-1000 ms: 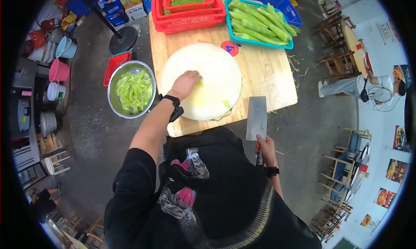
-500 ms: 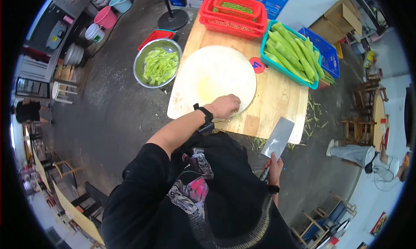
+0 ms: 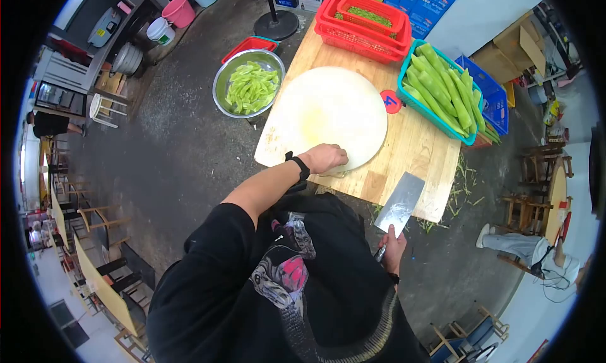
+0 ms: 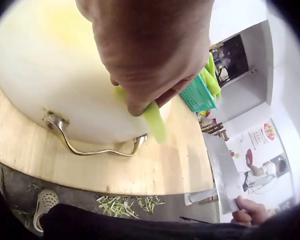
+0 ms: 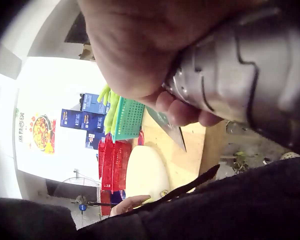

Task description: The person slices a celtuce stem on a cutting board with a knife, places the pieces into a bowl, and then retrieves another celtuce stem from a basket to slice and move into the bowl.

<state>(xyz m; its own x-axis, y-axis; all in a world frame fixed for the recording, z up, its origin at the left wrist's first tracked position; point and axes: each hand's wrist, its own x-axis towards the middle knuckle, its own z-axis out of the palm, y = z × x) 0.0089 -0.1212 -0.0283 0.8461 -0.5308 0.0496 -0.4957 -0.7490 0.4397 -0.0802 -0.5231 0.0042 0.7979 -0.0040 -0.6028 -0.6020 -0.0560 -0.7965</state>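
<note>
The left hand (image 3: 325, 158) is over the near edge of the round white cutting board (image 3: 341, 104). In the left wrist view that hand (image 4: 150, 55) pinches a light green vegetable piece (image 4: 154, 122) above the board's rim, near a metal handle (image 4: 85, 150). The right hand (image 3: 392, 248) grips a cleaver (image 3: 402, 202) by its handle, the wide blade over the table's near right corner. In the right wrist view the fingers (image 5: 177, 110) curl round the metal handle (image 5: 240, 70). Cut green pieces fill a steel bowl (image 3: 222, 88) left of the board.
A teal basket (image 3: 404, 88) of long peeled green stalks stands at the table's right, beside stacked red baskets (image 3: 366, 47). A red tag (image 3: 391, 101) marked 4 lies on the wooden table (image 3: 394, 154). Peelings (image 3: 464, 186) litter the floor; a black stand (image 3: 276, 24) is behind the bowl.
The left hand has moved from the board's middle to its near right edge and has taken hold of the green piece there. The head view has turned; the right hand still holds the cleaver.
</note>
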